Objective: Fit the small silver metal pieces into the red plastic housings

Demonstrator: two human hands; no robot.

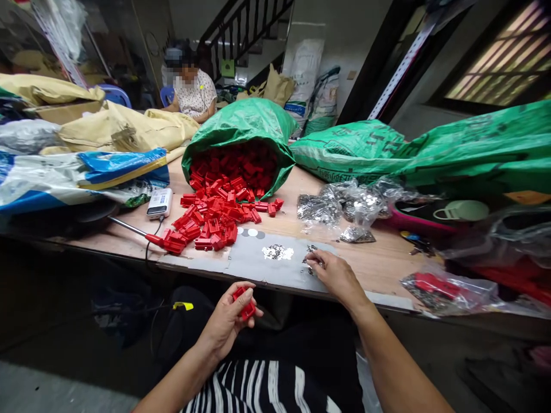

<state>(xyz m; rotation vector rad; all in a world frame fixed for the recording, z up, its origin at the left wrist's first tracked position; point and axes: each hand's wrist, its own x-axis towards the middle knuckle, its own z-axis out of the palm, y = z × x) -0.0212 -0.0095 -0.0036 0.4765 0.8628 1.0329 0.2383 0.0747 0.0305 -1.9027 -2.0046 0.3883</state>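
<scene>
My left hand (235,312) is closed round a red plastic part (244,304), held above my lap in front of the table edge. On the grey mat (245,267), my right hand (329,269) has its fingertips pinched together at a small pile of dark metal pieces (310,252). Whether a piece sits between those fingers is too small to make out. To the left of that pile lies a heap of shiny silver pieces (278,252). Many red plastic parts (215,221) spill over the table from a green sack (249,120).
A white power bank (159,203) with a cable lies left of the red parts, near a red-handled tool (133,228). Clear bags of metal pieces (318,207) are at right. More green sacks (357,150) line the back. Another person (196,94) sits beyond the table.
</scene>
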